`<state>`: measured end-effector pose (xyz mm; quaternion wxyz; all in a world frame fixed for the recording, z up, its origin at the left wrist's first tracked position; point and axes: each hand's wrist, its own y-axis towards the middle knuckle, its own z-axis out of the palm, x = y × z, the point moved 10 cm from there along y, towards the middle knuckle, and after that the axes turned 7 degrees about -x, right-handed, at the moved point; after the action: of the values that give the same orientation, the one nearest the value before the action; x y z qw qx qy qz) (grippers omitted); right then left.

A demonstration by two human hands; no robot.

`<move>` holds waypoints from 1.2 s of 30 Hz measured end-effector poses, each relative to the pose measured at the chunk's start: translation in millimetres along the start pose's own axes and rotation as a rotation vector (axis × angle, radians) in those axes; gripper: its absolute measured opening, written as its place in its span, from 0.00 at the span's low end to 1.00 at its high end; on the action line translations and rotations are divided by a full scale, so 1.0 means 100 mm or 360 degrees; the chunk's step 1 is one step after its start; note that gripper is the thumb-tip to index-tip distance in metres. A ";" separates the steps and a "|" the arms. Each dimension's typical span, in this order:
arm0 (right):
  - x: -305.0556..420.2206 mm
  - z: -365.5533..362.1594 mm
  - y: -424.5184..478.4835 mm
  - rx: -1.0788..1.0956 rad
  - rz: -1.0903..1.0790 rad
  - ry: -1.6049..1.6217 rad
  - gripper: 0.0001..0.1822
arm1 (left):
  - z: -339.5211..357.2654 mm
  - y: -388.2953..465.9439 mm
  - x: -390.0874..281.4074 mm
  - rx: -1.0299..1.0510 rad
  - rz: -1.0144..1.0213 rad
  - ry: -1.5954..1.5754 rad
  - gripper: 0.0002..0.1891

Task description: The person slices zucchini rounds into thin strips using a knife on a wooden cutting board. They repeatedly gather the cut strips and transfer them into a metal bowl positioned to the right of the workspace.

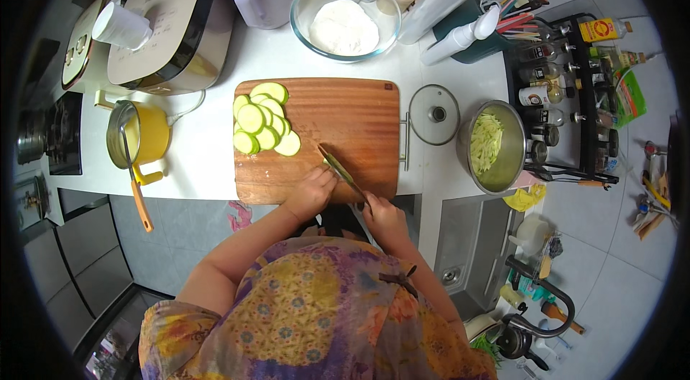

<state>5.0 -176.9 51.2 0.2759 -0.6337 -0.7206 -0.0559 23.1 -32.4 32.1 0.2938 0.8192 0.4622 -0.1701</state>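
My right hand (386, 221) grips the handle of a kitchen knife (345, 175), its blade angled up and left over the wooden cutting board (350, 116). Beside the blade, my left hand (312, 189) presses down near the front of the board with its fingers bent. A bit of green shows between the fingertips and the blade; the hand hides most of it. Round pale-green zucchini slices (251, 119) lie overlapped in a pile at the board's left side.
Behind the board stands a glass bowl of white flour (345, 27). A glass lid (434, 114) and a metal bowl of shredded zucchini (487, 143) are to the right, above the sink (466, 250). At left sits a yellow pot (148, 132) with an orange-handled utensil (139, 199).
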 end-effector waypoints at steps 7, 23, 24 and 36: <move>-0.01 0.05 0.07 -0.0199 -0.0051 0.0157 0.18 | -0.01 -0.02 0.01 -0.0031 0.0029 0.0051 0.17; 0.09 0.00 -0.03 0.0015 -0.0044 0.0074 0.18 | -0.05 -0.14 0.01 -0.0009 0.0023 0.0039 0.17; 0.09 0.01 -0.02 0.0092 -0.0018 0.0023 0.18 | -0.02 -0.14 0.03 0.0011 0.0014 0.0036 0.17; 0.02 0.08 0.01 -0.0120 -0.0003 0.0218 0.18 | -0.09 -0.09 -0.01 -0.0082 0.0003 0.0025 0.16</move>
<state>3.6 -171.3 45.3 0.3005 -0.6376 -0.6979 -0.1266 15.4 -23.9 36.7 0.3113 0.8132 0.4679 -0.1515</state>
